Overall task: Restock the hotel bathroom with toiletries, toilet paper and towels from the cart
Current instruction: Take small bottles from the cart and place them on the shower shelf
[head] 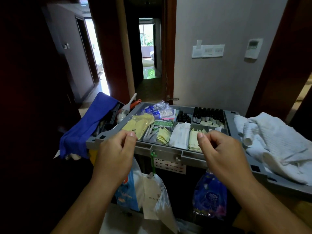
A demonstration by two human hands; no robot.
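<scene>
toiletries sit in the grey cart tray right in front of me: dark little bottles in the far right compartments, a big yellow packet near left, green sachets in the middle, pale yellow sachets and a white packet along the near row. crushed clear water bottles lie at the far left of the tray. white towels are piled on the cart top just right of the tray. no toilet paper that i can make out. my left hand hovers over the near left rim, fingers loosely curled, thumb tip close to the index, nothing in it. my right hand hovers over the near right rim, same loose curl, also holding nothing, its thumb just above the sachets but i can't tell if it touches them. a blue cloth drapes over the cart's left end, with a white-handled brush sticking up beside it. a blue bag and a white plastic bag hang off the cart front below my hands. behind the cart is a wall with a switch panel and a thermostat, and an open doorway to a lit room.
</scene>
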